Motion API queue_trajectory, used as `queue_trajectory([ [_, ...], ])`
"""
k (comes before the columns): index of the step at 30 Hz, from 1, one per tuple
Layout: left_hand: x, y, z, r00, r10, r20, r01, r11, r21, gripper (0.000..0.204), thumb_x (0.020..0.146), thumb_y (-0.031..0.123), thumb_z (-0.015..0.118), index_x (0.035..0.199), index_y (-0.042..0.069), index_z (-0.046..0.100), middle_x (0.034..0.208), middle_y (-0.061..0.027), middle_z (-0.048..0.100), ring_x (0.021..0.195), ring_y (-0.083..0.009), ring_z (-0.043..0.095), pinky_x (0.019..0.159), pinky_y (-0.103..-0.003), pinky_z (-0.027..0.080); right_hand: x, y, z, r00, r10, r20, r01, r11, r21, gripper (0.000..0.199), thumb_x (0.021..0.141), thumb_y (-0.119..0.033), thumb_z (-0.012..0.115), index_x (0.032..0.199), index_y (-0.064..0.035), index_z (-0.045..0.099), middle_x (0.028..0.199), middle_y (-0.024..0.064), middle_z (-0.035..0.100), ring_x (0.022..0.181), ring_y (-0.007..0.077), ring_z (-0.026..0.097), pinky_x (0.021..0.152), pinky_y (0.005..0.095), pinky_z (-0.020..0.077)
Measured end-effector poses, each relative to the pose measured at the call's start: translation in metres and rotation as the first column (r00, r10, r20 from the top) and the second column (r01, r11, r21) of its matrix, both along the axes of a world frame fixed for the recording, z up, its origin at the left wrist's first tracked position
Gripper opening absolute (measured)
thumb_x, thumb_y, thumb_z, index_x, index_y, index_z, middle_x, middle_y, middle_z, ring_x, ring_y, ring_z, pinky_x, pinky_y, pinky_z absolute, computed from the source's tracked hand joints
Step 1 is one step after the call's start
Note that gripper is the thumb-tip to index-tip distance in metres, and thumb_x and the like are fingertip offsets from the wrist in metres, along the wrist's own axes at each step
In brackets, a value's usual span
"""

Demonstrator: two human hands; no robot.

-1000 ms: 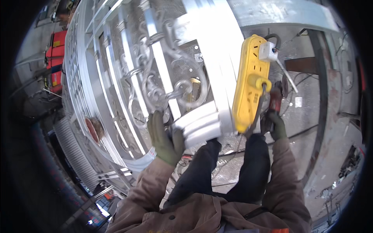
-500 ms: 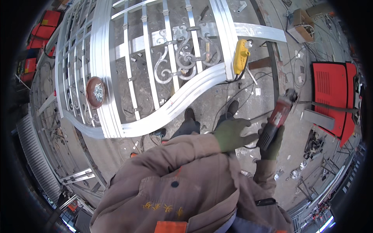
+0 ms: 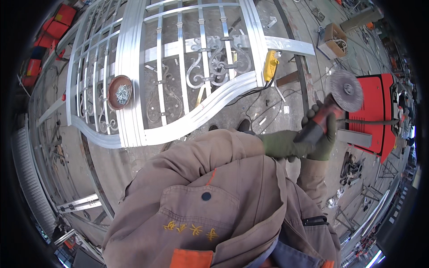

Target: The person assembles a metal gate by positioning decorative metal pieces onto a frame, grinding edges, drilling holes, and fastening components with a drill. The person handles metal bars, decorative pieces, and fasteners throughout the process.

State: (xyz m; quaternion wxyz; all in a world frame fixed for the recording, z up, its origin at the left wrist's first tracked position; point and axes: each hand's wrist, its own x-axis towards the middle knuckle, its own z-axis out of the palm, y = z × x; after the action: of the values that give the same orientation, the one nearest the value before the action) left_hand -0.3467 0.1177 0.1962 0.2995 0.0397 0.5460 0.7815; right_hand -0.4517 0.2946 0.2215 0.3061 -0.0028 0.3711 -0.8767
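Note:
An angle grinder (image 3: 318,123) with a red and black body is tilted up to the right, its round grey disc (image 3: 344,90) facing me. My right hand (image 3: 326,138), in a green glove, wraps round the grinder's body, fingers showing on both sides. My left hand (image 3: 283,144), gloved the same way, reaches across to the black rear end and closes against it; its fingertips are partly hidden. To the left lies a silver metal gate (image 3: 196,117) with upright bars and scrollwork. On its frame sit a brown bowl of screws (image 3: 119,92) and a yellow device (image 3: 270,66) with a cable.
Beyond the grinder stands a red machine cabinet (image 3: 377,100), with a grey metal profile (image 3: 354,137) beside it. A cardboard box (image 3: 334,41) stands farther back. Cables and scraps litter the concrete floor (image 3: 272,111). More red machines (image 3: 56,26) stand at the far left.
The grinder has swung upward, turning its disc into full view. My left hand has moved right, from open beside the grinder onto its rear end. The whole view has shifted slightly.

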Motion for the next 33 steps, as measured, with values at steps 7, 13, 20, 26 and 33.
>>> queue_trajectory([
  [7, -0.006, -0.017, -0.003, 0.983, 0.132, -0.124, -0.175, 0.874, -0.454, 0.086, 0.105, 0.075, 0.075, 0.154, 0.005, 0.066, 0.123, -0.0235, 0.082, 0.110, -0.0369, 0.081, 0.091, -0.050, 0.062, -0.056, -0.005, -0.069, 0.981, -0.019, 0.195, -0.008, 0.991, 0.136, 0.061, 0.108, -0.046, 0.088, 0.141, 0.0023, 0.069, 0.121, 0.0165, 0.082, 0.106, 0.0312, 0.083, 0.093, 0.0485, 0.0724],
  [13, -0.016, -0.019, -0.020, 0.874, 0.355, -0.333, -0.472, 0.781, -0.409, 0.069, 0.112, 0.050, 0.071, 0.166, 0.009, 0.059, 0.125, -0.0295, 0.082, 0.116, -0.0490, 0.081, 0.099, -0.058, 0.062, -0.103, -0.029, -0.081, 0.956, 0.109, 0.272, -0.160, 0.972, 0.171, 0.052, 0.107, -0.044, 0.088, 0.131, -0.0006, 0.072, 0.112, 0.0161, 0.082, 0.089, 0.0315, 0.082, 0.083, 0.0455, 0.0711],
  [20, -0.035, -0.018, -0.039, 0.797, 0.510, -0.325, -0.568, 0.445, -0.693, 0.065, 0.109, 0.042, 0.069, 0.162, 0.003, 0.063, 0.109, -0.0331, 0.082, 0.100, -0.0535, 0.081, 0.092, -0.065, 0.063, -0.128, -0.097, -0.095, 0.975, 0.060, 0.213, -0.121, 0.950, 0.288, 0.042, 0.103, -0.030, 0.093, 0.131, -0.0069, 0.072, 0.111, 0.0134, 0.081, 0.093, 0.0286, 0.082, 0.082, 0.0465, 0.0724],
  [26, -0.041, -0.068, -0.043, 0.782, 0.546, -0.299, -0.550, 0.382, -0.743, 0.068, 0.107, 0.039, 0.067, 0.162, -0.001, 0.061, 0.106, -0.0316, 0.083, 0.096, -0.0513, 0.082, 0.089, -0.065, 0.065, -0.134, -0.161, -0.095, 0.961, 0.065, 0.268, -0.161, 0.922, 0.352, 0.046, 0.100, -0.032, 0.096, 0.130, -0.0090, 0.070, 0.110, 0.0122, 0.079, 0.094, 0.0283, 0.081, 0.084, 0.0467, 0.0717],
  [33, -0.048, -0.147, -0.058, 0.843, 0.462, -0.275, -0.464, 0.368, -0.806, 0.064, 0.109, 0.036, 0.065, 0.161, 0.000, 0.059, 0.094, -0.0265, 0.082, 0.089, -0.0465, 0.083, 0.082, -0.062, 0.066, -0.138, -0.233, -0.115, 0.950, 0.000, 0.312, -0.143, 0.888, 0.437, 0.050, 0.099, -0.034, 0.098, 0.131, -0.0072, 0.070, 0.112, 0.0124, 0.078, 0.094, 0.0283, 0.080, 0.085, 0.0469, 0.0715],
])
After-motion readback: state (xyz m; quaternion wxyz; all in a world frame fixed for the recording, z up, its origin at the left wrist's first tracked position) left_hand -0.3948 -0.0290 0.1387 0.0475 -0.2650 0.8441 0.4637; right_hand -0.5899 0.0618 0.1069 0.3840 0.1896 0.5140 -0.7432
